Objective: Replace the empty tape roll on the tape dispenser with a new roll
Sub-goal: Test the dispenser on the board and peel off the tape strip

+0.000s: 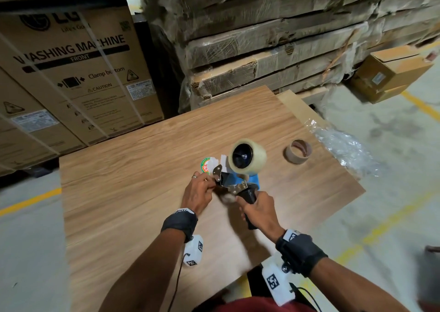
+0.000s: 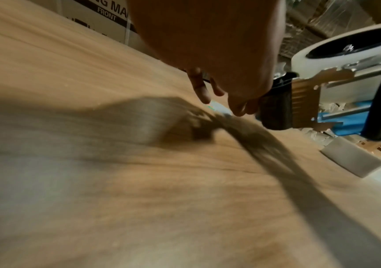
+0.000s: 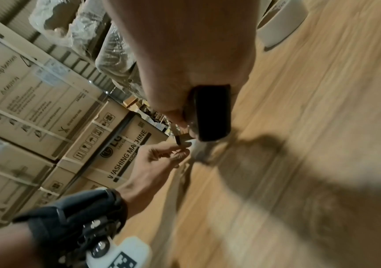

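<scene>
A: Setting: a warehouse floor, with a wooden board serving as the work surface, washing-machine cartons behind it and wrapped stacks at the back.

B: And the landmark?

A: The tape dispenser, held above the middle of the board. A new clear tape roll sits on its hub, at the end away from the person.

B: The hands?

A: The right hand is clamped round the dispenser's black handle, at the end nearest the person. The left hand is at the dispenser's left side, its fingertips pinched together at the metal front plate; whether they hold tape there cannot be told.

B: The old roll?

A: An empty cardboard core lies on the board to the right of the dispenser, apart from it. A round label lies just left of the dispenser, and crumpled clear film beyond the core.
</scene>
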`<state>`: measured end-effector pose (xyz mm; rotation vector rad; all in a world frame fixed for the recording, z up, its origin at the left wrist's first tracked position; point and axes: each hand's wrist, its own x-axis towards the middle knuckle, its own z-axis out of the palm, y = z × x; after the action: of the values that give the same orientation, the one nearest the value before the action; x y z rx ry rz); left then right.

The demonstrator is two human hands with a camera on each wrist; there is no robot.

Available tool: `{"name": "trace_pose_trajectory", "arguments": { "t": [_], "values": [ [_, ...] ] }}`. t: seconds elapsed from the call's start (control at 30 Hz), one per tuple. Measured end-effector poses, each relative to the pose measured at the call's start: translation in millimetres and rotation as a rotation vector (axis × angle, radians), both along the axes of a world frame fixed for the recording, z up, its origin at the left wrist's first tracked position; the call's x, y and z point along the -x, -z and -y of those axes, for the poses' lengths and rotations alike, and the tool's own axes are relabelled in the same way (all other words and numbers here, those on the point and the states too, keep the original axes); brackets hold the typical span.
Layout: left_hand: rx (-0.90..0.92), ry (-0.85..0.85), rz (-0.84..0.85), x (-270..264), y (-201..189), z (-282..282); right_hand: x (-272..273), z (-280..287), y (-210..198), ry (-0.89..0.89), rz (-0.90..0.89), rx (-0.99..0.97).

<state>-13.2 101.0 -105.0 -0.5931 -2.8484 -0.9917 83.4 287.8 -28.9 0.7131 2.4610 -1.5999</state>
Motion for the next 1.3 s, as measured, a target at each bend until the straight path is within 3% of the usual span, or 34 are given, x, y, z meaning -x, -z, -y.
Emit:
{"name": "trace_pose_trajectory", "arguments": {
  "t": [0.23,0.4,0.63,0.77,0.97,1.3],
  "values": [
    [0.138,0.069,0.000,-3.6,11.7,6.3,-19.0,8.7,31.4,-0.023,-0.011,-0.186],
    [0.236,0.121,-0.028,-5.2,16.1,10.7,-32.3,18.7,47.8,-0.009,-0.071,-0.207],
    [0.439,0.100,-0.040,-20.8,13.8,30.6,-46.2,20.4,59.3,-0.136,-0.074,-0.324],
    [0.470,0.085,-0.033,-29.2,21.1,34.7,-49.1,17.9,62.2,-0.160,-0.070,-0.341],
    [0.518,0.057,0.014,-31.8,22.1,34.3,-32.8,11.0,59.9,-0.324,0.098,-0.446],
    [0.534,0.047,0.063,-34.2,17.5,29.7,-39.0,14.4,65.2,-0.331,0.160,-0.464]
  ]
}}
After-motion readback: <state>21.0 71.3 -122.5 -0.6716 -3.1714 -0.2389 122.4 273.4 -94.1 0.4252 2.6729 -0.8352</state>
